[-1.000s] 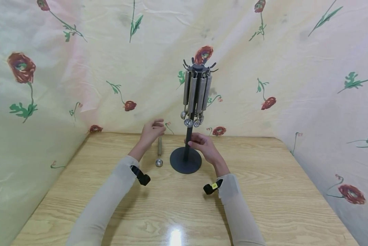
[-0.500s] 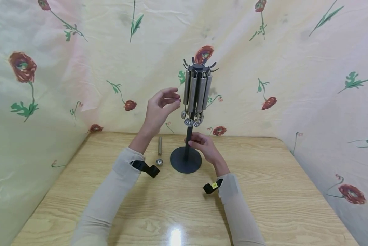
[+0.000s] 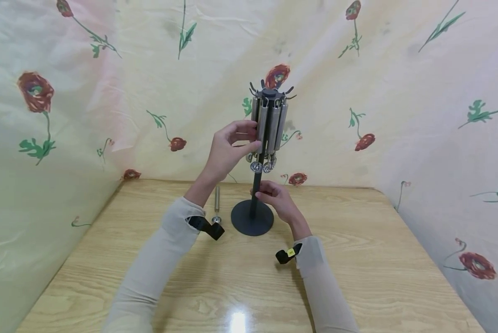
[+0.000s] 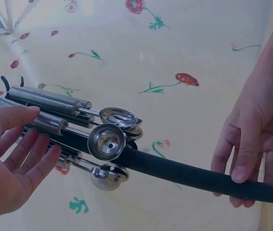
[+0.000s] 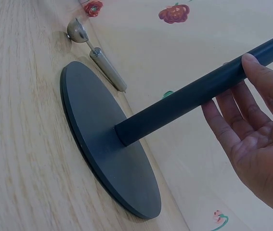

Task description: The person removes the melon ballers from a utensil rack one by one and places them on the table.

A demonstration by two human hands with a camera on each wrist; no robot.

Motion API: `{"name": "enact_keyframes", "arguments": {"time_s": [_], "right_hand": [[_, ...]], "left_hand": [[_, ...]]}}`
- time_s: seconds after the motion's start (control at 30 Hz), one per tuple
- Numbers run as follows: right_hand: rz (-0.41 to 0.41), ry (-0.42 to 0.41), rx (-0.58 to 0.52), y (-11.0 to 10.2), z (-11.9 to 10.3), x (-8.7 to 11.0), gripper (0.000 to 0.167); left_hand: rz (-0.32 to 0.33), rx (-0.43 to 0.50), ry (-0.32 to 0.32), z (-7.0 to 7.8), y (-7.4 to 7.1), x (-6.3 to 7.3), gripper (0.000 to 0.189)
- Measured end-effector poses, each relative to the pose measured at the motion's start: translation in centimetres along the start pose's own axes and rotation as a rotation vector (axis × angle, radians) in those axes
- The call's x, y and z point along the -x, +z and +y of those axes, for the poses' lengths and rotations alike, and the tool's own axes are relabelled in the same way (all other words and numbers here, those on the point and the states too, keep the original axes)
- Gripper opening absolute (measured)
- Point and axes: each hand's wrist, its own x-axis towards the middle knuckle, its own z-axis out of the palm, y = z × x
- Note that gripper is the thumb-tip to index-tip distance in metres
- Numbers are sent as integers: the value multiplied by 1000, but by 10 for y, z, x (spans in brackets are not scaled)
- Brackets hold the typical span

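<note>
A dark utensil stand [image 3: 254,185] with hooks at its top stands upright on a round base. Several metal scoops [image 3: 272,125] with small round bowls hang from it. My left hand [image 3: 232,147] is at the hanging handles; in the left wrist view its thumb lies over one scoop handle [image 4: 54,122] and its loosely bent fingers stay below. How firmly it touches cannot be told. Low on the pole [image 5: 184,94], my right hand [image 5: 261,120] holds it between thumb and fingers. One more scoop [image 3: 217,201] lies on the table left of the base.
The wooden table [image 3: 357,259] ends at a flowered cloth [image 3: 328,69] close behind the stand. Hooks [image 3: 290,90] stick out around the stand's top. The round base [image 5: 112,159] rests flat on the wood.
My left hand has risen from near the lying scoop, then moved right to the hanging scoops. My right hand has stayed on the pole.
</note>
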Motion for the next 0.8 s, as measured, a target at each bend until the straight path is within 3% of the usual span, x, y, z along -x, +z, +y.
{"name": "enact_keyframes", "arguments": {"time_s": [0.27,0.8], "right_hand": [[-7,-15,4,1,1,1,37],[-2,5,6,1,1,0,38]], "left_hand": [[-3,-17,-36,-3,3,-1,41],[20,-22,-25,-1,5,0,37]]}}
